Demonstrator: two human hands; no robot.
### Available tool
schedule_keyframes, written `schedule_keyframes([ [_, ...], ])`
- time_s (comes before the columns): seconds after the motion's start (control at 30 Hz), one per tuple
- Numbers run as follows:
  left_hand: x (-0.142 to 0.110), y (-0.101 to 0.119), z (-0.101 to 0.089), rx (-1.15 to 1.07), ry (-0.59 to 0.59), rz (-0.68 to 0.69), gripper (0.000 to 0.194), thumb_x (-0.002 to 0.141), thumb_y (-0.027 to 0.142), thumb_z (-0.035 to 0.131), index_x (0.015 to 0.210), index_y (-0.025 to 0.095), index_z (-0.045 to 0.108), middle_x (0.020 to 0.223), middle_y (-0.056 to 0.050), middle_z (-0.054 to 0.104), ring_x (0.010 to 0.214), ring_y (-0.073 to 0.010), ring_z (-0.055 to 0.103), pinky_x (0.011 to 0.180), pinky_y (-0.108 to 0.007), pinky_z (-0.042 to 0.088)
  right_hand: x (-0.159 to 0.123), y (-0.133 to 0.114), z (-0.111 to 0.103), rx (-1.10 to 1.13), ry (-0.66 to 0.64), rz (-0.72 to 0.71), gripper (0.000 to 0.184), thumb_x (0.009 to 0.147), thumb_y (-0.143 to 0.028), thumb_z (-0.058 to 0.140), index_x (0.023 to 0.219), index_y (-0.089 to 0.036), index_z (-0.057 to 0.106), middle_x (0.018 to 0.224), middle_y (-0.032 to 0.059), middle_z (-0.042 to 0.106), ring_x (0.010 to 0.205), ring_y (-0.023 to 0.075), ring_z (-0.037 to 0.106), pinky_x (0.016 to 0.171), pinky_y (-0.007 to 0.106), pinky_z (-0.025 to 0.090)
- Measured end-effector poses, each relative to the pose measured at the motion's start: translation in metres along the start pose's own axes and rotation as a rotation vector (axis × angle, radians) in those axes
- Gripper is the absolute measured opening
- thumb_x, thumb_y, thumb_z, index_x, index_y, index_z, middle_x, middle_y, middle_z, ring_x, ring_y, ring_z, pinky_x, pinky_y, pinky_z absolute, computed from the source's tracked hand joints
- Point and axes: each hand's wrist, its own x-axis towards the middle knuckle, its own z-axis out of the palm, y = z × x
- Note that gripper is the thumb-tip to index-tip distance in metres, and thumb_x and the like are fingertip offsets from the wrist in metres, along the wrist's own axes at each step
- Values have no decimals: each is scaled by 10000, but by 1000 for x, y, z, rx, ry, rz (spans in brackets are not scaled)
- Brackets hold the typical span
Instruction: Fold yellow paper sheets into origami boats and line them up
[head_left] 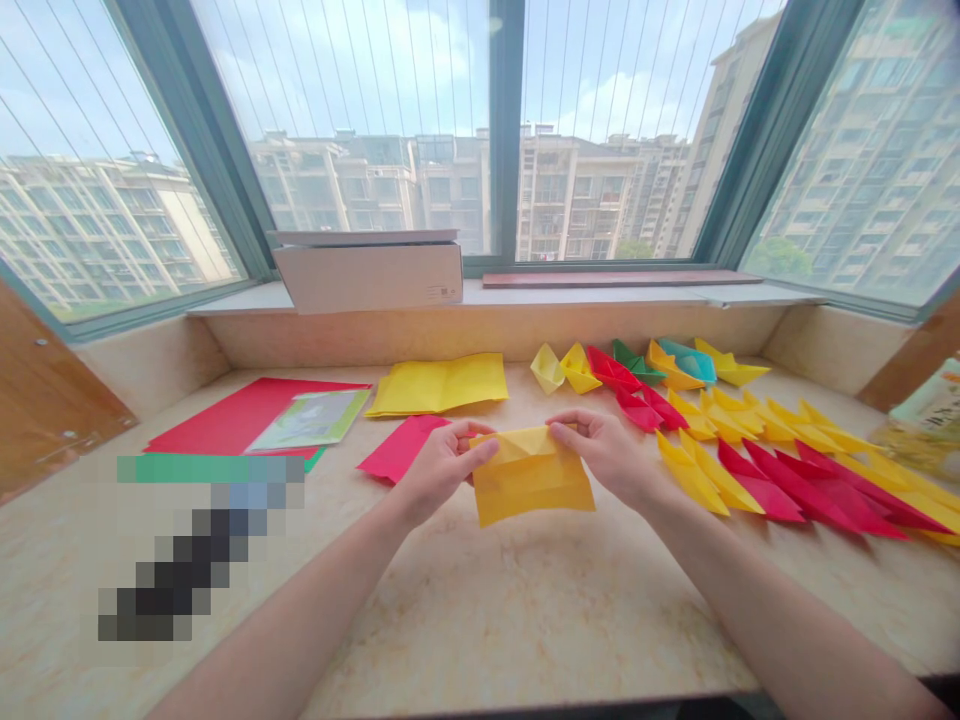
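A yellow sheet of paper [534, 488] with crease lines hangs between my two hands, above the stone counter. Its upper left corner is pinched between the thumb and fingers of my left hand [448, 455]. My right hand [594, 445] grips the upper right corner the same way. Along the top edge the paper is folded over. Behind my left hand a pink-red sheet [401, 448] lies flat, partly hidden by that hand. To the right of my right hand stand folded yellow paper boats [705, 475] and red ones [817, 485] in rows.
Yellow sheets [442, 385] lie behind my hands. At the left are red sheets [217, 420] with a clear packet [311, 420] on top. More paper boats [615, 368] stand at the back right. A white box [371, 275] rests on the window ledge. A blurred patch covers part of the left counter.
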Motion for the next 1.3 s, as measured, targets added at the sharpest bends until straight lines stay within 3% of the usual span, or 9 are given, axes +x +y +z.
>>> schedule_keyframes([
  [0.1, 2, -2, 0, -29, -22, -4, 384, 718, 385, 811, 990, 143, 689, 973, -114, 755, 852, -234, 721, 713, -293, 549, 0, -2, 0, -20, 43, -32, 356, 774, -500, 728, 954, -193, 743, 888, 59, 755, 799, 217, 689, 671, 308, 538],
  [0.33, 8, -5, -4, -39, 6, -10, 351, 775, 381, 762, 1039, 156, 710, 1022, -112, 749, 903, -247, 718, 721, -308, 558, 0, -7, -1, -104, 126, -140, 330, 777, -482, 732, 938, -197, 772, 926, 74, 771, 834, 238, 708, 715, 349, 569],
  [0.5, 6, -2, -1, -60, 50, -18, 329, 783, 402, 748, 998, 156, 707, 997, -115, 753, 845, -240, 729, 675, -310, 568, 1, -7, -1, -35, 142, -133, 345, 754, -480, 756, 978, -217, 766, 943, 67, 771, 824, 237, 714, 701, 351, 577],
  [0.73, 1, 0, 6, -170, 68, -40, 351, 790, 362, 749, 1065, 154, 681, 1047, -113, 745, 893, -231, 725, 801, -342, 575, 2, -2, 1, 70, 116, -57, 377, 728, -488, 779, 994, -226, 730, 842, 69, 771, 755, 257, 729, 632, 361, 579],
  [0.9, 2, -5, 6, -152, 74, -44, 370, 798, 355, 740, 1088, 155, 627, 1051, -123, 739, 870, -236, 730, 735, -325, 584, 0, -3, 1, 60, 119, -63, 418, 769, -476, 746, 1094, -223, 674, 817, 56, 764, 718, 242, 724, 598, 331, 564],
  [1.17, 6, -9, 1, -205, 147, 74, 322, 804, 342, 715, 1049, 194, 566, 1033, -81, 723, 871, -219, 712, 692, -308, 569, -6, -9, 7, 272, -95, -38, 791, 771, -367, 761, 1439, -343, 340, 1078, 57, 735, 907, 261, 737, 768, 402, 601],
  [1.3, 2, -5, 1, -105, 86, 23, 234, 779, 310, 712, 909, 178, 568, 899, -49, 722, 797, -191, 695, 656, -277, 542, -4, -9, 7, 237, -99, -42, 654, 770, -353, 752, 1357, -287, 470, 1072, 55, 740, 936, 255, 730, 796, 376, 594],
])
